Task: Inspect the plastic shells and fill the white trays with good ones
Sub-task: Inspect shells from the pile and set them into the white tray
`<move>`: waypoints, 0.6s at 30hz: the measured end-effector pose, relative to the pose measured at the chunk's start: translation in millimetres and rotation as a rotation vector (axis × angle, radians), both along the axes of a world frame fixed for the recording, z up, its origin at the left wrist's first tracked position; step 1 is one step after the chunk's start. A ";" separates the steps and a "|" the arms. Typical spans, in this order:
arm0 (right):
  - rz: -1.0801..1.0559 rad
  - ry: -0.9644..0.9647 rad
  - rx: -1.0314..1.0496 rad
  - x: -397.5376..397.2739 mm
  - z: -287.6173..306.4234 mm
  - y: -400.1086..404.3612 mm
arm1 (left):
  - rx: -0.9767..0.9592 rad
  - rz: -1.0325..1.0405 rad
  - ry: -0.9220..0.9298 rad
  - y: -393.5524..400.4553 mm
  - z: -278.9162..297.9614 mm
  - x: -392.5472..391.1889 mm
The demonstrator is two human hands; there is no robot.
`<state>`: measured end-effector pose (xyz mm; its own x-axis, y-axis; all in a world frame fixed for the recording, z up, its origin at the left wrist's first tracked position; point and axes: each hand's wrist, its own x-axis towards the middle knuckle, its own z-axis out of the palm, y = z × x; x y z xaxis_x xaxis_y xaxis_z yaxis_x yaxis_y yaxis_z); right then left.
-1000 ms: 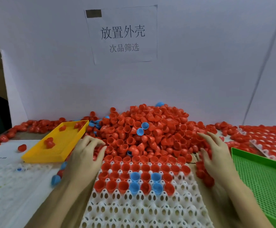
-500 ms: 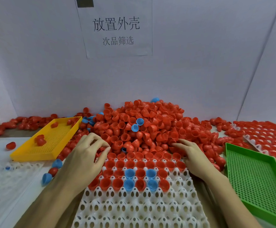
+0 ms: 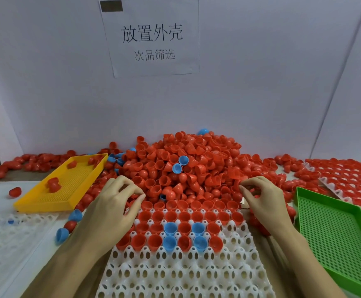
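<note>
White tray [image 3: 181,274] barely a third filled (far rows only); left hand [image 3: 111,203] and right hand [image 3: 261,196] pinch at the shell pile [image 3: 188,166], twelve o'clock.

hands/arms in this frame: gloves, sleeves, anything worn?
Both are bare. The left hand and right hand wear no gloves, and no rings, watch or wristband show. Both forearms are uncovered all the way to the bottom edge of the frame, so no sleeve is in view. Nails look short and unpainted.
</note>
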<state>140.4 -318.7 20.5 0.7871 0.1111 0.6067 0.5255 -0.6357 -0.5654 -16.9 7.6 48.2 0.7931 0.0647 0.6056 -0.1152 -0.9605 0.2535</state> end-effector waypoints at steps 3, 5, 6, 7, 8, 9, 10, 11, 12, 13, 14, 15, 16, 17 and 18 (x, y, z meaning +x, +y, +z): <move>0.031 -0.023 0.120 -10.1 9.1 1.9 | -0.042 -0.009 -0.003 -4.2 3.8 -1.5; 0.062 -0.034 0.168 -20.5 16.5 5.5 | -0.149 -0.073 -0.016 -11.5 7.2 -3.1; 0.082 -0.040 0.181 -26.9 20.0 8.6 | -0.235 -0.122 -0.020 -16.4 8.8 -4.1; 0.106 -0.046 0.187 -34.1 23.4 12.4 | -0.333 -0.179 -0.012 -21.4 10.2 -5.4; 0.137 -0.048 0.188 -42.0 26.8 17.1 | -0.442 -0.241 0.020 -26.9 11.2 -6.3; 0.183 -0.047 0.184 -50.6 30.5 22.5 | -0.563 -0.305 0.079 -32.7 11.4 -7.4; 0.249 -0.040 0.177 -59.7 34.5 28.0 | -0.687 -0.373 0.162 -39.0 11.3 -8.3; 0.332 -0.026 0.162 -69.0 38.3 34.2 | -0.800 -0.437 0.255 -45.4 10.4 -9.0; 0.417 -0.009 0.133 -78.0 41.4 40.1 | -0.893 -0.489 0.340 -51.5 8.3 -9.5; 0.493 0.006 0.087 -85.7 43.4 45.5 | -0.965 -0.533 0.407 -56.7 5.6 -9.8; 0.550 0.013 0.028 -91.9 44.0 50.0 | -1.022 -0.574 0.456 -60.7 3.0 -10.1; 0.585 0.002 -0.038 -96.8 43.3 53.7 | -1.074 -0.611 0.491 -62.8 1.4 -10.7; 0.601 -0.026 -0.096 -100.3 41.7 56.8 | -1.124 -0.640 0.518 -63.6 0.8 -11.6; 0.609 -0.063 -0.137 -102.8 39.8 59.2 | -1.169 -0.660 0.537 -63.7 1.2 -12.5; 0.612 -0.093 -0.162 -103.6 37.8 61.1 | -1.204 -0.669 0.550 -63.8 1.5 -13.0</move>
